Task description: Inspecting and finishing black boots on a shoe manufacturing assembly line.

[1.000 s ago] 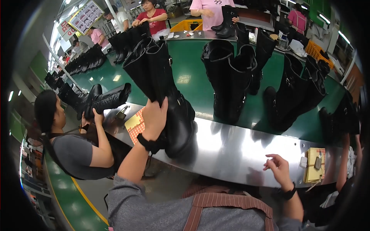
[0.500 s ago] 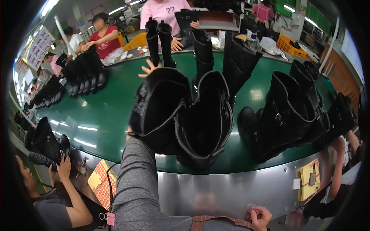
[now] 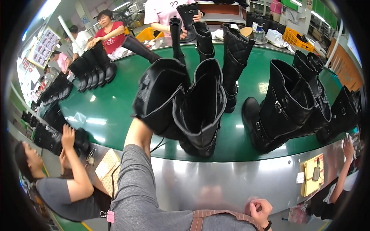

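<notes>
A pair of tall black boots stands upright in front of me: the left boot (image 3: 143,92) and the right boot (image 3: 208,133), their wide shafts gaping toward me. My left forearm (image 3: 139,136), in a grey sleeve, reaches forward past the left boot, which hides the hand and its fingers. Beyond it a slim black boot (image 3: 140,49) leans to the left; whether I hold it cannot be seen. Another slim boot (image 3: 175,36) stands upright beside it. Low over the steel edge, my right hand (image 3: 262,211) is curled closed, with nothing visible in it.
More boots (image 3: 283,107) stand on the green tabletop (image 3: 111,115) at right, and a row (image 3: 98,65) stands far left. A steel edge (image 3: 216,181) borders it, with a yellow pad (image 3: 314,175) at right. Co-workers (image 3: 77,188) handle boots around the table.
My left fingers, earlier visible beyond the boots, have gone behind the left boot. One slim far boot has tipped left. The head view has shifted slightly; a co-worker's hands at left have moved.
</notes>
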A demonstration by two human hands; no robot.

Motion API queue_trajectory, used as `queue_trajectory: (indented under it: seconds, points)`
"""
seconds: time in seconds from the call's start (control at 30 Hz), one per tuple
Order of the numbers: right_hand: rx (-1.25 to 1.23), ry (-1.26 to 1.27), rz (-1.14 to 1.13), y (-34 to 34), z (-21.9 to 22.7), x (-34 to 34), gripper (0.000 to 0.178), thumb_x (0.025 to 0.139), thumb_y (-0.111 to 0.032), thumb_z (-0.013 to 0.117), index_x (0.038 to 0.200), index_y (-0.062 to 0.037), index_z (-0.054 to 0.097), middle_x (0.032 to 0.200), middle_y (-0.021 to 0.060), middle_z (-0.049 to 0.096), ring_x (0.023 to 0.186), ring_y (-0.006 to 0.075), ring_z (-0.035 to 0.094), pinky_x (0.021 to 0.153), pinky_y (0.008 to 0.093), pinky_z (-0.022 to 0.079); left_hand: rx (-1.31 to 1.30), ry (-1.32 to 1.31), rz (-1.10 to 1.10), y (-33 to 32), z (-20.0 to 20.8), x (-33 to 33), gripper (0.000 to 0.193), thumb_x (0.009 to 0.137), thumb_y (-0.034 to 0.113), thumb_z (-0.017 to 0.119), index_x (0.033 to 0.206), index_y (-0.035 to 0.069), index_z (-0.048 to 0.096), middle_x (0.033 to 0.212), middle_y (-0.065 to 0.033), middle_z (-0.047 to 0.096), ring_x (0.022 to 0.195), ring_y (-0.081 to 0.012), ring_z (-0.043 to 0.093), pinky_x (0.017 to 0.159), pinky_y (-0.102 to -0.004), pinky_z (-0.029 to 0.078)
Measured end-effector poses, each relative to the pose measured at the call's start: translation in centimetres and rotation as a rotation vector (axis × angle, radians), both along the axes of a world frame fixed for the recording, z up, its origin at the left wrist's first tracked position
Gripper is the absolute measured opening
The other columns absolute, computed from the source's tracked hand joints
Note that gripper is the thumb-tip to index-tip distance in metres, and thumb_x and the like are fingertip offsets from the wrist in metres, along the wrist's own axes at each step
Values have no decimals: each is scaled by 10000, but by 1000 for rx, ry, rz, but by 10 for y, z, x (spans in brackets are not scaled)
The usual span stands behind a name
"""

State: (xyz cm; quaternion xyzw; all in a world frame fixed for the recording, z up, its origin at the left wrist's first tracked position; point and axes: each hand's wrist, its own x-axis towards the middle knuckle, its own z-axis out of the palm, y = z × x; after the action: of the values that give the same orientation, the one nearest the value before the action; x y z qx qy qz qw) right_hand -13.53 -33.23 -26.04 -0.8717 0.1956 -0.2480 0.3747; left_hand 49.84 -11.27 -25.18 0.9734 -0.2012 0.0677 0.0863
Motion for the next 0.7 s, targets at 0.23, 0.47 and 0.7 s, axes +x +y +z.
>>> queue_trajectory:
  seconds: [0.23, 0.47, 0.7]
  points:
    - [86, -1, -45, 5, -10, -6, 70, 745, -23, 699, 745, -61, 640, 615, 40, 587, 482, 166, 491, 505, 302, 387, -479, 137, -115, 29, 35, -5, 450, 753, 315, 718, 1133, 82, 664, 1164, -207, 641, 1070, -354, 625, 924, -395, 487]
    - [116, -7, -43, 6, -6, -10, 47, 768, -37, 706, 806, -29, 679, 631, 66, 596, 501, 167, 508, 510, 299, 400, -20, 379, -525, 73, 62, -116, 559, 688, 163, 770, 1180, -8, 567, 1170, -204, 631, 1094, -350, 602, 899, -394, 486]
    - [140, 2, -1, 3, -7, -10, 42, 765, -42, 707, 785, -27, 673, 638, 65, 612, 474, 161, 497, 515, 295, 399, -758, -234, -405, -9, 71, -339, 1101, 569, 365, 940, 1347, 7, 249, 1123, -146, 497, 1071, -268, 508, 1001, -392, 384]
